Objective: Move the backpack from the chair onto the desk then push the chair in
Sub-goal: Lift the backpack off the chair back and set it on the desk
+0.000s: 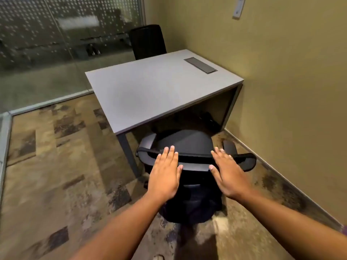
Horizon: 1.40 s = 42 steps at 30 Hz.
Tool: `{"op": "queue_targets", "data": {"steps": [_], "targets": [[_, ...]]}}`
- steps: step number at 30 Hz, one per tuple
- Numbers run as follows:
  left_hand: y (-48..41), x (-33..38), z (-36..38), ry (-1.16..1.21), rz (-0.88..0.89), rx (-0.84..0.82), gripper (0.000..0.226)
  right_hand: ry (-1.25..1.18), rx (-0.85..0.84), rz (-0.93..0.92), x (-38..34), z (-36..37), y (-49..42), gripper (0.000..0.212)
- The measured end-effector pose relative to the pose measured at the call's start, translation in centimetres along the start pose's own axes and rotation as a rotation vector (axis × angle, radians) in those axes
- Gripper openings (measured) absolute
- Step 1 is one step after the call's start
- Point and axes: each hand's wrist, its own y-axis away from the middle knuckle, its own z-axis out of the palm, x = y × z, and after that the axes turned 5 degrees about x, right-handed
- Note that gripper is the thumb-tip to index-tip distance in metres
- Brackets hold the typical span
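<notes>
A black office chair (185, 141) stands at the near edge of the grey desk (150, 91), with the front of its seat just under the desk top. My left hand (165, 173) and my right hand (227, 173) lie flat on the top edge of the backrest, fingers stretched out and slightly apart, gripping nothing. Below my hands the black back of the chair (191, 203) looks dark and bulky. I cannot make out a backpack anywhere in view.
The desk has a grey cable hatch (201, 65) near its far right corner. A second black chair (148, 42) stands behind the desk. A beige wall (291, 91) runs close along the right, and a glass partition (47, 44) along the left. Patterned carpet lies to the left.
</notes>
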Motion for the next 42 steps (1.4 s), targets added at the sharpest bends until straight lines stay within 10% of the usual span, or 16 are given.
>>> {"op": "queue_targets", "data": {"steps": [21,32,42], "targets": [[5.4,-2.4,3.1,0.216,0.110,0.160,0.061,0.158,0.098,-0.001,0.1,2.0,0.6,0.058],[8.3,-6.5,10.2,0.360,-0.263,-0.009,0.074,0.183,0.105,-0.020,-0.6,1.8,0.4,0.058],[5.0,-7.0,11.7,0.597,-0.358,-0.043,0.027,0.139,0.105,-0.002,-0.1,2.4,0.4,0.055]]}}
